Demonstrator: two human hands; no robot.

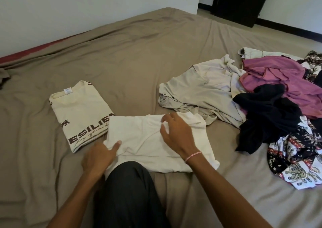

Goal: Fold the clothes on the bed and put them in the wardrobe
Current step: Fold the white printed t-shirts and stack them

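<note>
A plain white garment (pixel 139 140) lies partly folded on the brown bed (pixel 122 62), just beyond my knee. My left hand (pixel 99 156) grips its near left edge, thumb on top of the cloth. My right hand (pixel 176 131) lies on the garment's right half, and its fingers pinch a fold of the white cloth. A folded cream T-shirt (pixel 78 112) with dark lettering sits to the left, its corner under the white garment.
A heap of unfolded clothes lies at the right: a beige shirt (pixel 200 91), a purple garment (pixel 282 77), a black one (pixel 266 116) and a patterned fabric (pixel 299 166). A dark door (pixel 240 1) stands at the back right. My dark-trousered knee (pixel 129 184) rests on the bed.
</note>
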